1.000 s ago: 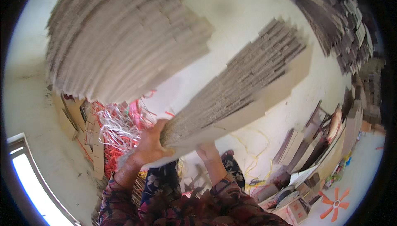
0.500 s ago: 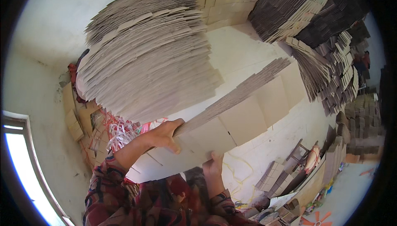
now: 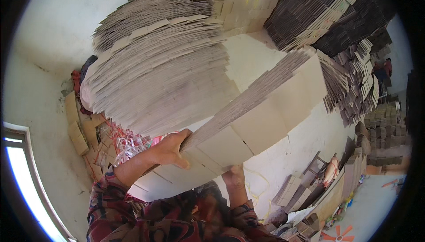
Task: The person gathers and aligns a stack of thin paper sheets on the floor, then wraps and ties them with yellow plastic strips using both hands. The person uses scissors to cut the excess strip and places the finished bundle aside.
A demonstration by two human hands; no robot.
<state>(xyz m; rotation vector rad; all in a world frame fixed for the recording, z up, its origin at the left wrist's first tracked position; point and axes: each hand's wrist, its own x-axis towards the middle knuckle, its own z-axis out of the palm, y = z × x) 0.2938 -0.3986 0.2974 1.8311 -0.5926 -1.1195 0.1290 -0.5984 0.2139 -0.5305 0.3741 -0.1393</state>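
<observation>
**Two hands (image 3: 170, 149) (image 3: 234, 177) on a long cardboard bundle (image 3: 261, 129)**

The person has a long bundle of flat, overlapping cardboard pieces in front of the body. It slants from close to the chest, at lower left, out toward the upper right. Its layered edges show along the top; smooth tan faces, crossed by thin lines, show on the near side. Whether the far end rests on anything cannot be told.

The left hand straddles the bundle's upper edge. Its thumb and forefinger are spread wide, one on the flat face and one along the layered edge, with cardboard pinched between; the other fingers are hidden. The right hand is at the lower edge, bent and touching it. Most of its fingers are out of sight, so it is unclear whether they pinch or only support.

Both arms wear patterned sleeves (image 3: 108, 197). Beyond the left hand is a tangle of pale and red strips (image 3: 133, 144), and past it a broad heap of layered cardboard (image 3: 164, 73). Darker stacks (image 3: 305, 9) stand at the upper right. A small stool (image 3: 312, 166) is on the pale floor (image 3: 305, 138) at the right, an orange fan (image 3: 338, 235) shows near the lower rim, and a bright window (image 3: 31, 184) is at the far left.
</observation>
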